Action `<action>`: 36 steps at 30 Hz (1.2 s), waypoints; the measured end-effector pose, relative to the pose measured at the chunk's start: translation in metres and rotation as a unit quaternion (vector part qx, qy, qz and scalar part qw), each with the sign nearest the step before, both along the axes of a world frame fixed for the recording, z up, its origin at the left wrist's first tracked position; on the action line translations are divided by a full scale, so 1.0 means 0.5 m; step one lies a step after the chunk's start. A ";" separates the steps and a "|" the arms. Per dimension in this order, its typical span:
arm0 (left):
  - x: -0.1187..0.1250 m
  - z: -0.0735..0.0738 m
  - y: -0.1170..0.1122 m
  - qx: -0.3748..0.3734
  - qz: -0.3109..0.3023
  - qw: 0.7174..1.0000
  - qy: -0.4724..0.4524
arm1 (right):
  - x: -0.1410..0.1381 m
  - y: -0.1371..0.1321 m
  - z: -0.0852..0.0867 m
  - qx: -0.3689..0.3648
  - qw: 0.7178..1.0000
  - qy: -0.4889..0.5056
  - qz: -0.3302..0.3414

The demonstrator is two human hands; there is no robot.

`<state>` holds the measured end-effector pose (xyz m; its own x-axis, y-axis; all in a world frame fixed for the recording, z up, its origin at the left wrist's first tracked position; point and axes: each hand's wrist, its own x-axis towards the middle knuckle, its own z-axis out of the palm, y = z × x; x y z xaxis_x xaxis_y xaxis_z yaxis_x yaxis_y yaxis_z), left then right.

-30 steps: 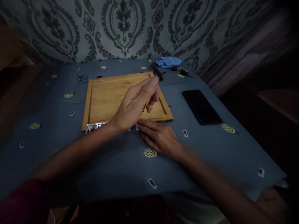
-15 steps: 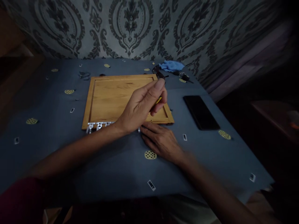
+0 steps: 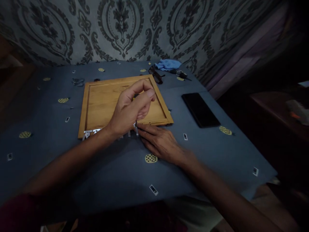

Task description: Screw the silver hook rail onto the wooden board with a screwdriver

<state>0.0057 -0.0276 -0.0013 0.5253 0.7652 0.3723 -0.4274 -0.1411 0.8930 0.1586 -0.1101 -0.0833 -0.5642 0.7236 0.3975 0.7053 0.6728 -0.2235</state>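
A framed wooden board [image 3: 103, 103] lies on the table, with a silver metal hook rail [image 3: 89, 132] along its near edge. My left hand [image 3: 130, 109] is above that edge, closed around a screwdriver [image 3: 134, 96]. Only a bit of its yellow and black handle shows between the fingers. Its thin tip reaches down to the rail's right part. Low at the front edge, my right hand [image 3: 163, 141] has its fingertips on the rail's right end, by the screwdriver tip. My left wrist and forearm cover the middle of the rail.
A black phone [image 3: 201, 110] lies right of the board. Behind it are dark sunglasses [image 3: 156, 75], a blue cloth [image 3: 168, 64] and keys [image 3: 182, 74]. Left of the board are a small screw [image 3: 71, 108] and a clear tangled item [image 3: 78, 82]. A patterned curtain [image 3: 120, 29] hangs behind.
The view has shifted, so the scene sits further left. My left hand has moved a little left over the board and its fingers have turned on the screwdriver. My right hand stays at the rail.
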 end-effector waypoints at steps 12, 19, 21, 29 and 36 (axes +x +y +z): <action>-0.009 0.003 -0.002 0.022 0.020 0.999 0.018 | -0.003 0.001 0.003 -0.041 0.999 -0.011 -0.017; -0.019 0.024 0.003 0.020 -0.022 0.999 -0.045 | -0.004 0.001 0.006 -0.046 0.999 -0.010 -0.018; -0.020 0.028 0.005 0.015 -0.004 1.000 -0.026 | -0.003 0.001 0.004 -0.046 0.999 -0.002 -0.015; -0.017 0.029 0.001 -0.005 0.050 0.999 0.017 | -0.004 -0.001 -0.002 -0.023 0.999 0.008 -0.026; -0.020 0.036 0.004 0.009 0.044 0.999 0.025 | -0.007 0.001 -0.001 -0.015 0.999 0.007 -0.034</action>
